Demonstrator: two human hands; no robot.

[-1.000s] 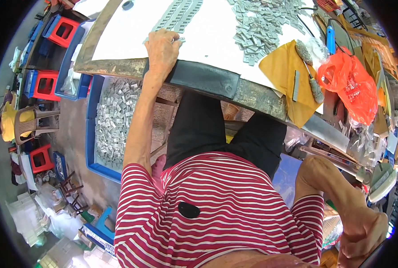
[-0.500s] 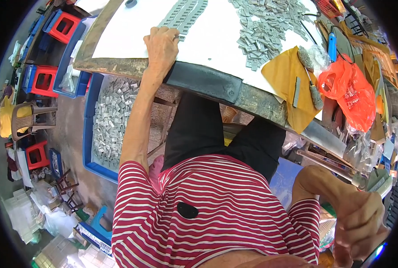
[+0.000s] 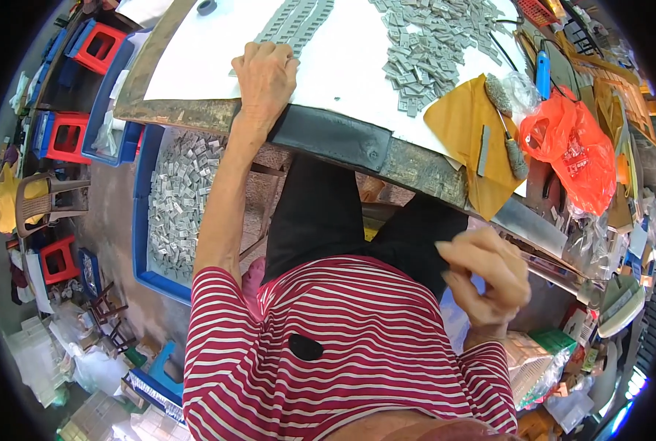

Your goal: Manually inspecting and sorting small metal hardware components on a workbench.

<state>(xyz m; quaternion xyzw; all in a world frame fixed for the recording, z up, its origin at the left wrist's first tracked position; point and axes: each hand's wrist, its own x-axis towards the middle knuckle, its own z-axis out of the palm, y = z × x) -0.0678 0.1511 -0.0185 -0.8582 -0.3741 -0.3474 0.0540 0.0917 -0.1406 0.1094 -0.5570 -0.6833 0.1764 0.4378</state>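
Note:
My left hand [image 3: 265, 73] rests on the near edge of the worktable [image 3: 188, 110], fingers curled over the white sheet [image 3: 343, 66], just below rows of small grey pieces [image 3: 291, 22] laid in lines. A loose heap of the same grey pieces [image 3: 431, 51] lies further right on the sheet. My right hand [image 3: 486, 275] is raised in front of my chest, below the table edge, fingers loosely bent and apart, nothing visible in it. My red-and-white striped shirt [image 3: 343, 345] fills the lower middle.
A blue crate [image 3: 170, 206] of grey pieces sits on the floor at left. Red stools [image 3: 104, 44] stand beyond it. On the table's right are a yellow cloth [image 3: 464, 125] with a file and brush, an orange plastic bag [image 3: 574, 154] and a blue tool [image 3: 543, 70].
My right hand has risen from low at my right side to chest height. The left hand stays on the table edge. The view has tilted slightly.

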